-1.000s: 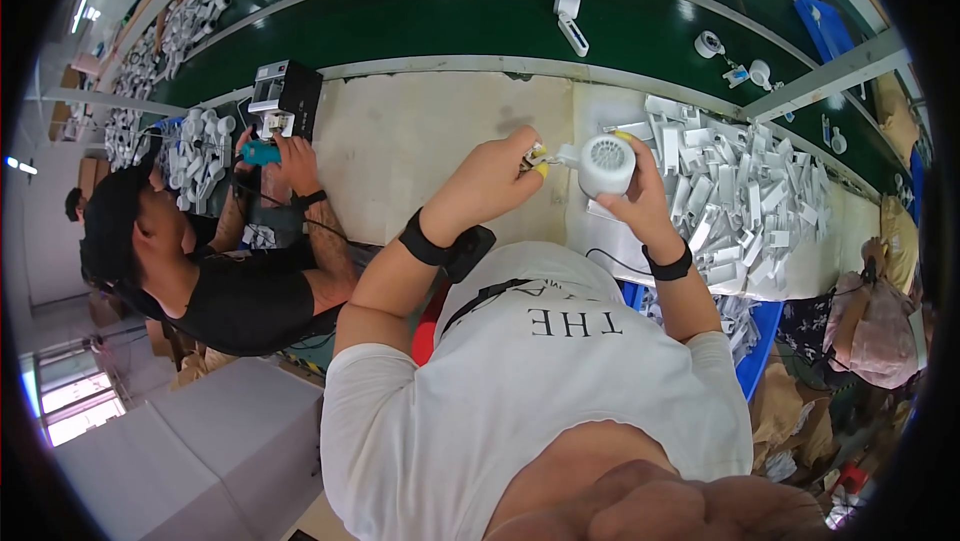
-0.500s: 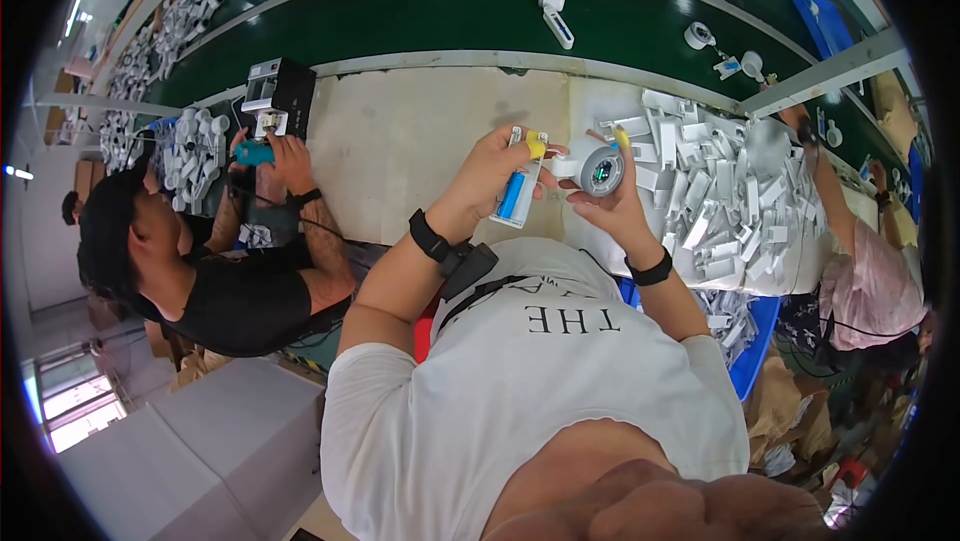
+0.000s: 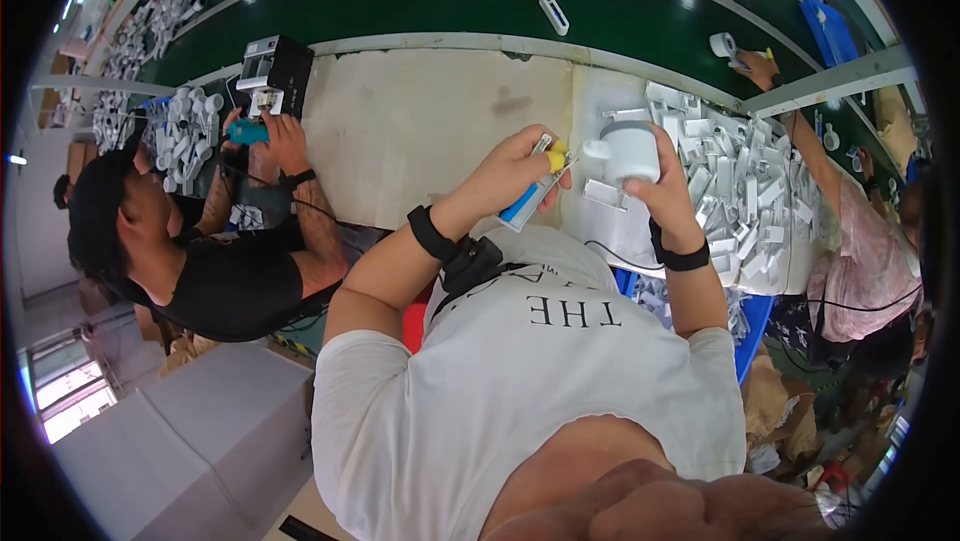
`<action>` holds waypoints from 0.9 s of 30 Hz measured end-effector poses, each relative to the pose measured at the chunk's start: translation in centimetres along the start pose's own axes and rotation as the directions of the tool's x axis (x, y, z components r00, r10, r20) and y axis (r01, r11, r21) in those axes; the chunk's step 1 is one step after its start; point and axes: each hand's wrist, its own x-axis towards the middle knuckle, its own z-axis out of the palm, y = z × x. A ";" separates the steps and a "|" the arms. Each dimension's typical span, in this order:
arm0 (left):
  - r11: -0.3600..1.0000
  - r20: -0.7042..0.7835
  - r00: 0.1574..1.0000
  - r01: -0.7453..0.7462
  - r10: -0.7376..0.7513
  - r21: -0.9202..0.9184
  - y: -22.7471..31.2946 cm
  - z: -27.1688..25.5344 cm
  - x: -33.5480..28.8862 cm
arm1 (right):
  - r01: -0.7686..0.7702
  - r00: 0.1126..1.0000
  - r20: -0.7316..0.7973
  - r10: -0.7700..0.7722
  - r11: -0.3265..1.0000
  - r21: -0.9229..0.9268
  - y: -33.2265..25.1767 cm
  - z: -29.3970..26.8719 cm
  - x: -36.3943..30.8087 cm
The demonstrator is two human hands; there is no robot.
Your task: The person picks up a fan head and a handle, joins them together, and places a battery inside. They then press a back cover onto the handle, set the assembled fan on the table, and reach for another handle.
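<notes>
Over the front edge of the pale workbench [image 3: 400,141], we see the left hand [image 3: 522,173] pinching a white part with a blue strip [image 3: 521,205] and the right hand [image 3: 672,203] clamped around a white cylinder with a grey rim [image 3: 632,153], the 2 held near each other. We find white pieces [image 3: 745,186] heaped toward the workbench's right end; past its far edge, 1 white device [image 3: 554,15] lies on the green surface [image 3: 420,1].

It's a factory assembly floor I'm looking across: a long green belt [image 3: 400,11] crosses the top of the frame, white plastic parts [image 3: 745,196] lie heaped right of centre, and a co-worker [image 3: 235,276] at left grips a teal tool [image 3: 248,132]
</notes>
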 end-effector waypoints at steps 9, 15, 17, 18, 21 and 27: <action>0.996 0.001 1.000 -0.003 0.003 0.090 0.3 0.3 0.0 | 0.111 0.992 0.062 -0.110 0.994 -0.010 1.0 -0.2 1.0; 0.992 -0.007 1.000 0.006 -0.006 0.125 -0.1 0.1 -0.1 | 0.249 0.952 0.206 -0.228 0.965 -0.085 0.8 -0.4 1.4; 0.989 -0.007 1.000 0.015 -0.014 0.145 -0.3 0.1 0.0 | 0.271 0.945 0.228 -0.234 0.951 -0.147 0.5 -0.6 1.5; 0.978 -0.027 1.000 0.004 0.002 0.210 -0.5 0.1 0.0 | 0.293 0.938 0.251 -0.239 0.933 -0.208 0.3 -0.7 1.5; 0.930 -0.048 0.999 0.002 0.017 0.368 -0.4 0.3 0.0 | 0.182 0.968 0.220 -0.120 0.941 -0.287 -2.0 -0.1 1.4; 0.715 0.000 0.989 -0.105 0.145 0.691 -1.5 0.8 0.4 | 0.072 0.944 0.316 0.091 0.881 -0.469 -4.9 0.6 2.7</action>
